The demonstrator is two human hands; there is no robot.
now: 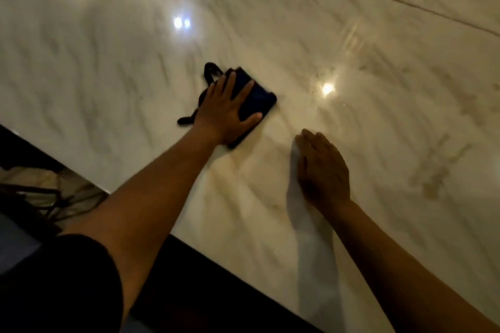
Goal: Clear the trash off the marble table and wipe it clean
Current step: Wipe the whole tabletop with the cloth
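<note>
My left hand (228, 111) lies flat, fingers straight and spread, pressing a dark folded cloth (254, 101) onto the marble table (113, 48); the cloth looks navy or black, and a thin dark strap or loop (209, 73) pokes out from under it beyond my fingertips, with another dark end showing by my wrist; my right hand (322, 167) rests on the marble nearer to me and apart from the left, its fingers held together over a pale cloth or paper towel (311, 224) that trails back under my forearm toward the table's near edge; I cannot tell whether those fingers grip the pale sheet or only press on it; the picture is blurred, so the marble's grey veining smears into streaks; several bright light reflections (181, 23) shine on the polished top; a brownish smudge (433, 184) shows to the right of my right hand; my left sleeve (67, 278) is black.
</note>
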